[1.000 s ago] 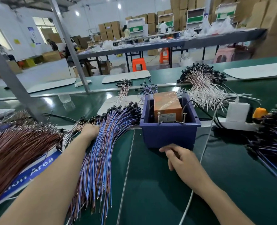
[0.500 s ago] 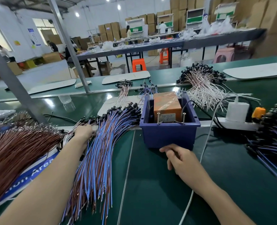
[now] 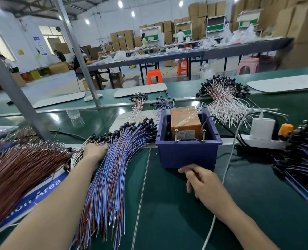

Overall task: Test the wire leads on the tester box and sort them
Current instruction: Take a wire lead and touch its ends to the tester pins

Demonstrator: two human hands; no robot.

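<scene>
Left hand point(image 3: 93, 150) has edged onto the black-capped blue-and-brown wire leads point(image 3: 113, 168) at 9 o'clock of the orange rectangular tester box point(image 3: 185, 121) (pinch indeterminate); right hand point(image 3: 202, 183) stays loosely curled, empty, at 6 o'clock: pick-up likely pending.

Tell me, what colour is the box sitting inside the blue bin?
The tester box is orange, with a pale label in front; the head view shows it.

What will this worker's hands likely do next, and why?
Probably the left hand picks one lead from the blue-and-brown bundle it touches and brings it to the tester box: its two screws stand bare, and the right hand rests by the blue bin holding nothing.
</scene>
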